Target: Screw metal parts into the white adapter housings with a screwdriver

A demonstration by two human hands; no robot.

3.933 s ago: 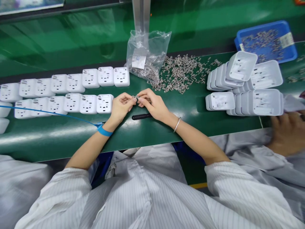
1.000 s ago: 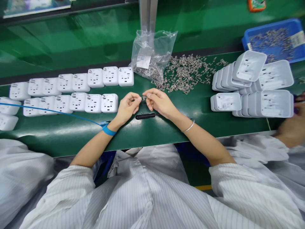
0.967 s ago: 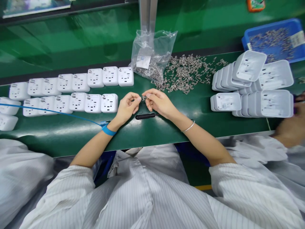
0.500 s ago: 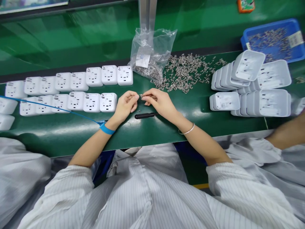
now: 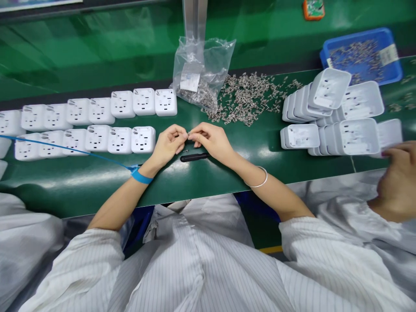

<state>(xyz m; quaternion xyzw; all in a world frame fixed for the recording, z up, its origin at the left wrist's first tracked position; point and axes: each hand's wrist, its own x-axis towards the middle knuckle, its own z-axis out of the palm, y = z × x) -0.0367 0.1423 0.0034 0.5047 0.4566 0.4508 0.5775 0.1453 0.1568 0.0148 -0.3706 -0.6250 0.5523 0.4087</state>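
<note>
My left hand (image 5: 168, 144) and my right hand (image 5: 211, 139) meet fingertip to fingertip above the green belt (image 5: 208, 177), pinching a small metal part (image 5: 188, 134) between them. A black-handled tool (image 5: 194, 157) lies on the belt just below my fingers, with a tiny metal piece (image 5: 185, 151) beside it. A blue wrist strap (image 5: 141, 176) with a blue cord circles my left wrist. A silver bangle (image 5: 260, 178) sits on my right wrist.
Two rows of white socket covers (image 5: 97, 123) lie at left. A clear bag (image 5: 199, 71) and a heap of metal parts (image 5: 250, 97) sit behind my hands. Stacked white housings (image 5: 338, 115) stand at right, a blue tray (image 5: 362, 54) beyond. A co-worker's hand (image 5: 396, 182) reaches in at right.
My hands have stayed together on the small part, fingertips closing in slightly. A tiny piece now lies by the black tool. The co-worker's hand at right has moved against the housings.
</note>
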